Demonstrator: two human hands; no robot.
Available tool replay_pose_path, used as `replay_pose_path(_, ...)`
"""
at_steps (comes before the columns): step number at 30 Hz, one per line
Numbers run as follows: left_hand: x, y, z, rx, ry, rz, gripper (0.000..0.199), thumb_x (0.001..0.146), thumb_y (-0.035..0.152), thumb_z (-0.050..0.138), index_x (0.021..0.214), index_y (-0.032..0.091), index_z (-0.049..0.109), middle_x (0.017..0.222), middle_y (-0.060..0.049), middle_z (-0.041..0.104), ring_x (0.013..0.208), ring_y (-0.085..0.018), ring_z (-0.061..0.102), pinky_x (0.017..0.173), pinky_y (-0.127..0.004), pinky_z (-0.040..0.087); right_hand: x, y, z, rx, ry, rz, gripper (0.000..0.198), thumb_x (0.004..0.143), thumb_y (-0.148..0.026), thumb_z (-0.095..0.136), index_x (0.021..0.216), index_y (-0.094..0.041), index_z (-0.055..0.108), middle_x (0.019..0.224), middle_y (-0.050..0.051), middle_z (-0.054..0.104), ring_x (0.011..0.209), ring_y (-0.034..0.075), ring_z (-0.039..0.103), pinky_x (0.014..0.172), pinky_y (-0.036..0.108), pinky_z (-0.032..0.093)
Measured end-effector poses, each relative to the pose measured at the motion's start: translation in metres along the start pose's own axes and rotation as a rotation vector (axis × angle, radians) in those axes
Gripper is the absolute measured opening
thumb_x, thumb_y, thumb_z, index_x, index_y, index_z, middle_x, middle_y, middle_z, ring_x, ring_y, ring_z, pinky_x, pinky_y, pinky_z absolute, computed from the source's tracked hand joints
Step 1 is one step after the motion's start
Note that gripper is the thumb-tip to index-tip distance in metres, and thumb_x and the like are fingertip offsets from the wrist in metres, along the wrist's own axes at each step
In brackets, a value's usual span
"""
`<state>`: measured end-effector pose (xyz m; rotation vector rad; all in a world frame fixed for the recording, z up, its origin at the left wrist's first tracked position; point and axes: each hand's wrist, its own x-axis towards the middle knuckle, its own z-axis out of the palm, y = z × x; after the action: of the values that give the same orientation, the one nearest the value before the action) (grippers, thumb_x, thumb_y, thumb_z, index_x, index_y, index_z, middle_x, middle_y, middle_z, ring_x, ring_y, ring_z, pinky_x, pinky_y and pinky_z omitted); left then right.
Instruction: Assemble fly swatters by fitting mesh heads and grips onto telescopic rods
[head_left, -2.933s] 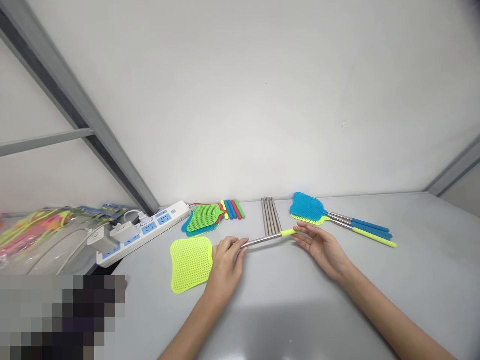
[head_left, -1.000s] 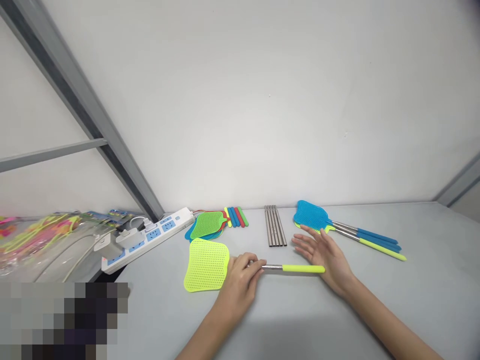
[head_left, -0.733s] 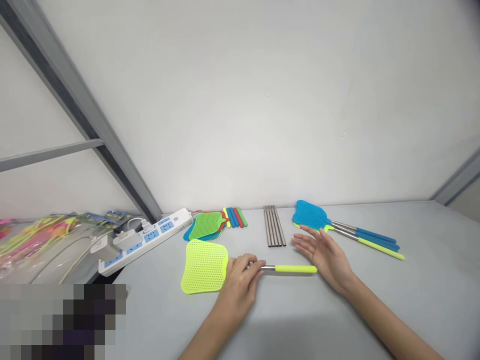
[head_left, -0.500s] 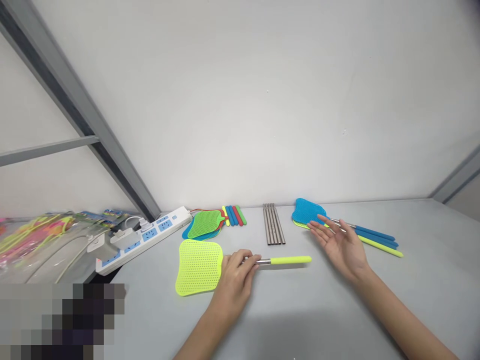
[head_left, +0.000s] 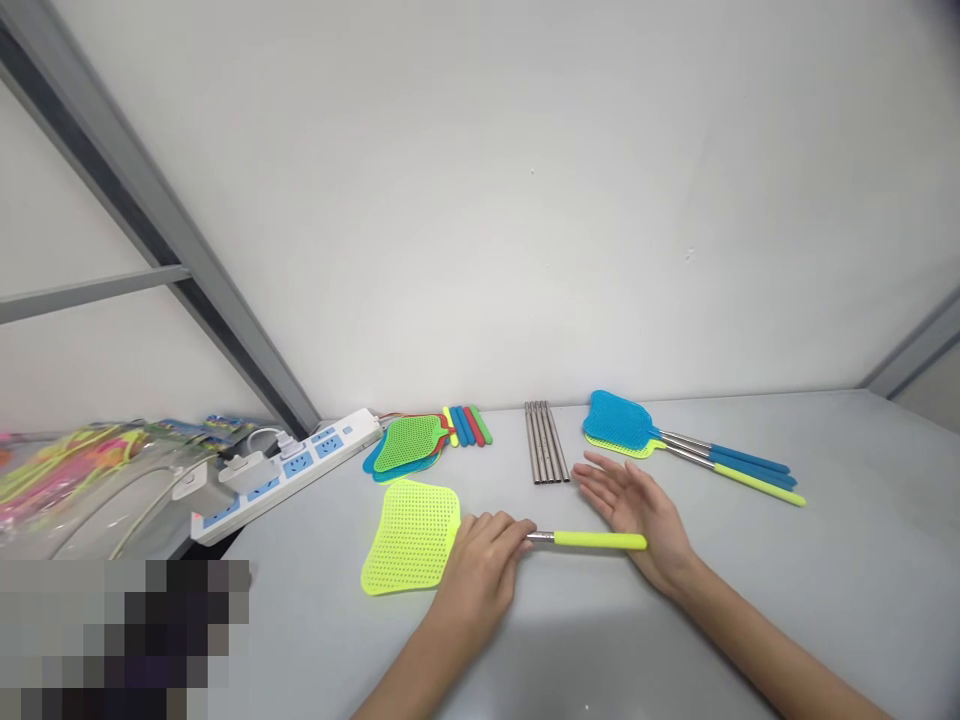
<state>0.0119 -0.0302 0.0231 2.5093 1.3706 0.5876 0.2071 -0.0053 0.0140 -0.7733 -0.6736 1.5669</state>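
My left hand [head_left: 487, 560] is closed around the metal neck of a yellow fly swatter [head_left: 414, 538]. The perforated head lies to the left of that hand, and the yellow handle grip sticks out to the right. At the end of the grip is my right hand [head_left: 634, 515], palm facing left and fingers spread, close to the tip or touching it; I cannot tell which. Behind the right hand lie several assembled swatters [head_left: 621, 420], with blue and yellow heads, metal shafts and blue or yellow grips.
Near the wall lie several metal tubes [head_left: 547, 443], loose coloured grips [head_left: 466, 426] and a stack of swatter heads [head_left: 409, 443]. A white power strip [head_left: 289, 475] with plugs and cables runs along the left. Plastic-bagged colourful items [head_left: 82, 470] sit at far left.
The yellow swatter has shifted slightly right with my left hand. My right hand has moved left, away from the assembled swatters, to the end of the yellow grip.
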Motion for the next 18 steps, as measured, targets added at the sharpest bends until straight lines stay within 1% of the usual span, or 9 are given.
replay_pose_path(2,0.001,0.001,0.001,-0.009,0.001,0.012,0.030,0.083,0.019,0.028,0.099,0.025,0.053,0.082,-0.004,0.055,0.073,-0.017,0.046,0.064,-0.032,0.030,0.002,-0.007,-0.005,-0.007,0.035,-0.033,0.034,0.074,-0.041,0.044,0.096,-0.020,0.058,0.102,0.007,0.058,0.106,0.020,0.045,0.091,0.033,0.034)
replay_pose_path(5,0.001,0.001,0.003,-0.014,0.000,0.015,0.029,0.083,0.019,0.029,0.097,0.026,0.054,0.080,-0.003,0.055,0.072,-0.017,0.045,0.064,-0.032,0.031,0.007,-0.029,-0.018,-0.030,0.069,-0.099,0.034,0.075,-0.040,0.043,0.097,-0.019,0.058,0.103,0.007,0.058,0.106,0.021,0.045,0.092,0.034,0.033)
replay_pose_path(8,0.001,0.001,0.002,-0.006,0.013,-0.011,0.029,0.083,0.020,0.029,0.096,0.026,0.054,0.080,-0.003,0.054,0.071,-0.017,0.045,0.063,-0.031,0.031,0.010,-0.049,-0.029,-0.072,0.142,-0.223,0.030,0.074,-0.040,0.044,0.091,-0.021,0.060,0.105,0.005,0.057,0.105,0.020,0.046,0.090,0.032,0.035)
replay_pose_path(10,0.001,0.000,0.002,-0.002,0.018,-0.025,0.029,0.083,0.021,0.028,0.097,0.026,0.054,0.080,-0.003,0.054,0.070,-0.016,0.044,0.063,-0.031,0.032,0.011,-0.053,-0.033,-0.102,0.180,-0.273,0.029,0.073,-0.040,0.045,0.087,-0.021,0.062,0.105,0.005,0.058,0.106,0.020,0.045,0.090,0.031,0.035)
replay_pose_path(12,0.001,0.000,0.003,-0.007,0.018,-0.031,0.029,0.083,0.022,0.028,0.098,0.026,0.053,0.080,-0.003,0.053,0.070,-0.017,0.045,0.063,-0.031,0.032,0.011,-0.044,-0.031,-0.124,0.185,-0.263,0.028,0.072,-0.040,0.047,0.084,-0.020,0.063,0.104,0.005,0.058,0.107,0.020,0.044,0.091,0.031,0.034)
replay_pose_path(14,0.000,0.001,0.006,-0.012,0.016,-0.034,0.028,0.083,0.022,0.029,0.098,0.026,0.053,0.080,-0.003,0.053,0.070,-0.017,0.045,0.063,-0.030,0.032,0.009,-0.027,-0.024,-0.144,0.139,-0.196,0.027,0.071,-0.040,0.049,0.079,-0.020,0.064,0.103,0.005,0.059,0.107,0.020,0.044,0.092,0.032,0.032)
replay_pose_path(17,-0.003,0.004,0.011,0.013,0.009,-0.043,0.027,0.083,0.021,0.031,0.094,0.026,0.055,0.077,-0.003,0.053,0.069,-0.016,0.046,0.061,-0.030,0.033,0.004,-0.001,-0.012,-0.199,-0.055,-0.032,0.028,0.073,-0.038,0.048,0.079,-0.016,0.065,0.108,0.008,0.055,0.109,0.020,0.041,0.095,0.032,0.027)
replay_pose_path(18,-0.003,0.005,0.013,0.023,0.008,-0.045,0.026,0.082,0.021,0.031,0.092,0.025,0.055,0.076,-0.003,0.053,0.068,-0.016,0.046,0.061,-0.030,0.033,0.002,0.003,-0.010,-0.200,-0.083,-0.022,0.029,0.074,-0.036,0.047,0.080,-0.015,0.065,0.110,0.008,0.054,0.110,0.020,0.041,0.096,0.032,0.026)
